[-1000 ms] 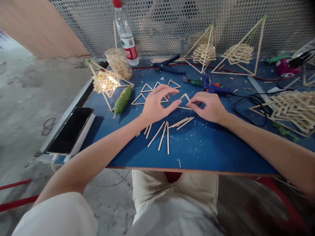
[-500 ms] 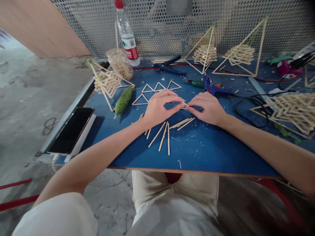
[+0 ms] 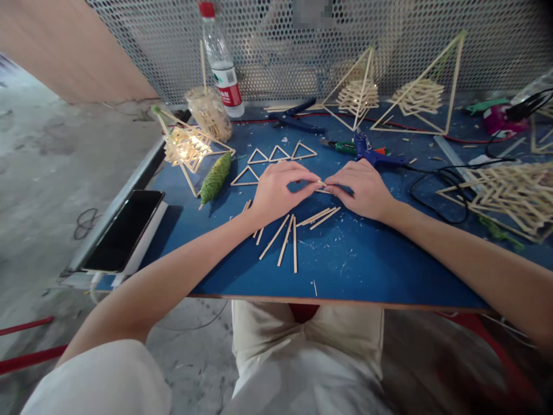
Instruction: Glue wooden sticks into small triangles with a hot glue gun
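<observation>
Over the middle of the blue table (image 3: 358, 259), my left hand (image 3: 283, 187) and my right hand (image 3: 360, 187) meet with fingertips nearly touching. Each pinches thin wooden sticks (image 3: 321, 183) between thumb and forefinger; part of another stick shows just below, and the fingers hide most of the piece. Loose sticks (image 3: 285, 241) lie fanned out nearer to me. Behind my left hand are several small stick triangles (image 3: 280, 153). A blue glue gun (image 3: 367, 151) rests behind my right hand, beside a green-handled tool (image 3: 341, 146).
At left stand a phone (image 3: 125, 230), a green yarn bundle (image 3: 216, 177), a jar of sticks (image 3: 209, 112) and a water bottle (image 3: 224, 75). Blue pliers (image 3: 298, 118) and stick pyramids (image 3: 356, 95) line the mesh panel (image 3: 268, 34). A black cable (image 3: 415, 193) and a stick structure (image 3: 514, 193) occupy the right.
My fingers have lowered slightly with the sticks, and a stick below them shows more. Lights in the stick structure at left now glow. The view has shifted slightly.
</observation>
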A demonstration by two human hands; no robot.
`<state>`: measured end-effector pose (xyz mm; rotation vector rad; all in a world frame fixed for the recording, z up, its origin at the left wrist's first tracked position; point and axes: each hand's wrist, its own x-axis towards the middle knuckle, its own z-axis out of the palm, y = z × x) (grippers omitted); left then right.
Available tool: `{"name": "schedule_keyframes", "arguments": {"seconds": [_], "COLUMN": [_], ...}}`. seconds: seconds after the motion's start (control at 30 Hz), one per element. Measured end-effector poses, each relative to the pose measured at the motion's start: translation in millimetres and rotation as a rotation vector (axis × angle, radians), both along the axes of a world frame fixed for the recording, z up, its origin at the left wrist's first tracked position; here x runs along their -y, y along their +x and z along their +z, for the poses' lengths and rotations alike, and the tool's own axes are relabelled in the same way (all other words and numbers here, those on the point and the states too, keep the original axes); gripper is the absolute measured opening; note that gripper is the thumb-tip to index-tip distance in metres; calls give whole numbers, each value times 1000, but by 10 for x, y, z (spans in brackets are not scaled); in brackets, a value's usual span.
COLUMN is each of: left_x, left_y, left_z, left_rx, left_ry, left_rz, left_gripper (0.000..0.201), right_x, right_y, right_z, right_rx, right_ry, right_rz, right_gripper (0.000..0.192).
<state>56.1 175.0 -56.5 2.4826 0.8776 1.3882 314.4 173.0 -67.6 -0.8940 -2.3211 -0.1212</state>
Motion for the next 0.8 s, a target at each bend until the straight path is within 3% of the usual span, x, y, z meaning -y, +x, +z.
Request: {"name": "schedule_keyframes", "arguments": {"seconds": [0.23, 0.8], "left_x": [7, 54], "left_y": [6, 39], "left_z": [8, 56], "left_rx": [21, -17], "left_ry": [35, -100], "left_rz": [-3, -1], "left_gripper": [11, 12], "right_x": [-16, -7], "right_y": [25, 1], "right_z": [-14, 12], "right_rx": [14, 61], "right_ry": [-5, -59], "right_rz": [-6, -9], "right_gripper": [42, 42]}}
